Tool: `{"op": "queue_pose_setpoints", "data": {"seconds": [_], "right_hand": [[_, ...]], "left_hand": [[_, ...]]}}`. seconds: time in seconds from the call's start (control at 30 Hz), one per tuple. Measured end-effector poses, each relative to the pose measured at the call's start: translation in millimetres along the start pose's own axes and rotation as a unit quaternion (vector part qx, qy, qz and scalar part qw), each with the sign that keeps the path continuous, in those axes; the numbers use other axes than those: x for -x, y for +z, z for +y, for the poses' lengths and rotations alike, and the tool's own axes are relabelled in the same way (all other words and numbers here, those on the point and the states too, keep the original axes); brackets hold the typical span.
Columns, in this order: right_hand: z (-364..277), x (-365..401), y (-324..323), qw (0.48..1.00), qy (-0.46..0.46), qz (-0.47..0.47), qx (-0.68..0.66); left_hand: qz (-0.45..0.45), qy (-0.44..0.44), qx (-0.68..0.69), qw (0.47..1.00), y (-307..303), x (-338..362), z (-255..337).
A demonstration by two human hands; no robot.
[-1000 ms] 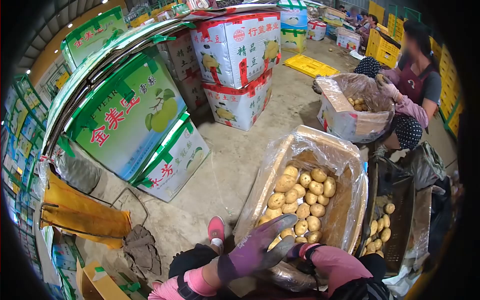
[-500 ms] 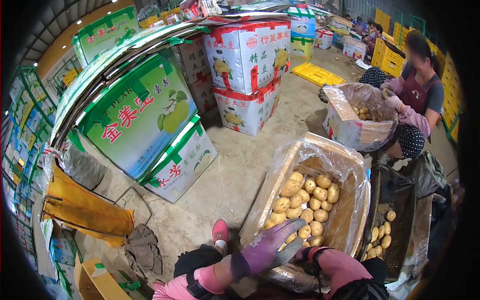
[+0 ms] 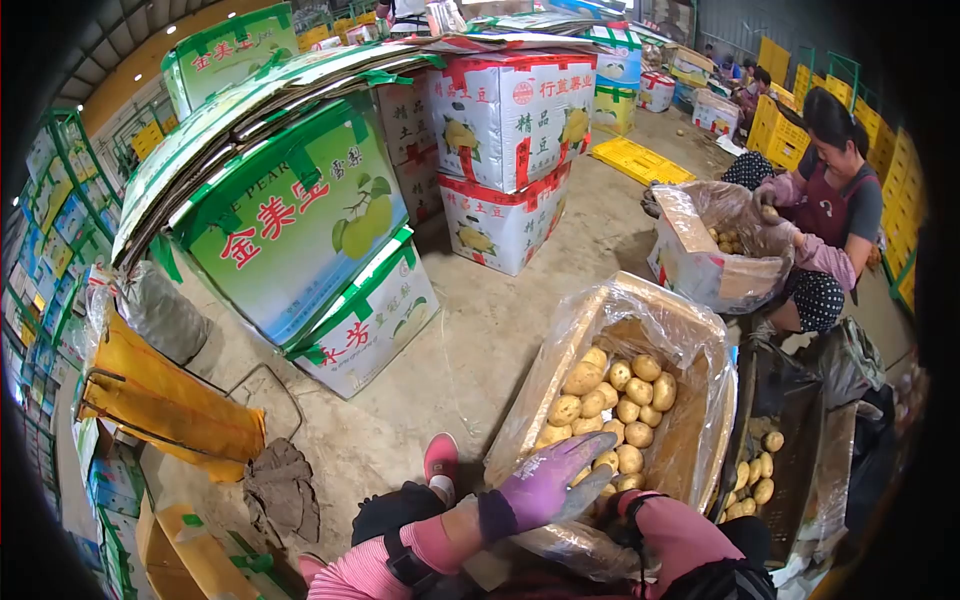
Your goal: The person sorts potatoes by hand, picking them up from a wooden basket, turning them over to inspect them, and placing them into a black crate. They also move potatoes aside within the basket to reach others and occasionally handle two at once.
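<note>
My left hand (image 3: 556, 482), in a purple glove with a grey palm, reaches over the near left part of a cardboard box (image 3: 706, 442) lined with clear plastic. Its fingers are stretched out, and I see nothing held in it. Under and beyond the hand lie several potatoes (image 3: 638, 391), heaped in the box. My right hand (image 3: 613, 512) is low at the box's near end, beside the left one. Its fingers are mostly hidden by the left hand and the pink sleeve, so its grip cannot be made out.
A dark crate (image 3: 795, 479) with potatoes stands right of the box. Beyond, a co-worker (image 3: 838, 204) bends over another lined box (image 3: 690, 255). Stacked potato cartons (image 3: 516, 130) and pear cartons (image 3: 290, 225) rise ahead and left. A yellow sack (image 3: 170, 385) lies at left.
My left hand has shifted slightly, its fingers still over the potatoes. The view has tilted a little. The co-worker has lowered the head and moved the hands over the other box.
</note>
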State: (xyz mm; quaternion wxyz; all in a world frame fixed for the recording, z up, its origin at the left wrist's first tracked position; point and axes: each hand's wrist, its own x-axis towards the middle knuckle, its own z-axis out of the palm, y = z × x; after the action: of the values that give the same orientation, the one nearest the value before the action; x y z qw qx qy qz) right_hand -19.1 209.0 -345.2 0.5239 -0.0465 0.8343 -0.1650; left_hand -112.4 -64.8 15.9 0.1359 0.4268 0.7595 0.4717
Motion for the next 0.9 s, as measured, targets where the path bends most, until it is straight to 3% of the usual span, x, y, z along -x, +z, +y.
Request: {"op": "queue_pose_setpoints", "data": {"seconds": [0.23,0.43,0.5,0.57,0.63,0.67,0.7,0.77,0.8,0.83,0.87,0.9], "right_hand": [[-0.4,30.1,-25.2,0.997,-0.042,0.019,-0.061],[-16.2,34.1,-61.6,0.961,-0.214,0.101,-0.147],[-84.1,142.9,-104.4,0.967,-0.133,0.092,-0.198],[-69.7,145.6,-90.8,0.965,-0.14,0.073,-0.211],[-63.8,162.3,-88.1,0.978,-0.03,0.016,-0.208],[-60.9,163.1,-85.3,0.963,0.011,-0.012,-0.268],[-65.0,163.7,-85.6,0.975,-0.014,0.013,-0.221],[-72.7,185.9,-79.7,0.942,-0.034,-0.037,-0.331],[-63.1,157.9,-66.8,0.966,-0.013,-0.011,-0.257],[-42.9,121.4,-39.7,0.972,-0.024,0.1,-0.213],[-23.3,80.7,-20.5,0.962,-0.077,0.122,-0.234],[-36.1,83.2,-23.0,0.928,-0.077,0.113,-0.347]], "left_hand": [[-0.004,0.011,0.021,1.0,2.5,2.4,-12.3],[-0.005,-0.002,-0.058,0.998,10.5,-4.4,-20.4],[-0.002,0.001,-0.068,0.998,15.0,-5.7,-22.4],[-0.008,-0.012,-0.094,0.995,20.4,-11.7,-21.9],[-0.017,-0.002,-0.069,0.998,30.9,-16.7,-28.5],[-0.019,0.012,-0.063,0.998,35.3,-18.5,-31.1],[-0.025,0.026,-0.053,0.998,39.8,-19.2,-27.5],[-0.036,0.025,-0.052,0.998,44.2,-20.6,-20.6],[-0.03,0.041,-0.057,0.997,43.8,-22.0,-16.0],[-0.02,0.055,-0.062,0.996,43.2,-22.7,-12.7],[-0.033,0.04,-0.058,0.997,41.3,-23.9,-9.4],[-0.043,0.024,-0.058,0.997,38.2,-26.0,-7.8]]}}
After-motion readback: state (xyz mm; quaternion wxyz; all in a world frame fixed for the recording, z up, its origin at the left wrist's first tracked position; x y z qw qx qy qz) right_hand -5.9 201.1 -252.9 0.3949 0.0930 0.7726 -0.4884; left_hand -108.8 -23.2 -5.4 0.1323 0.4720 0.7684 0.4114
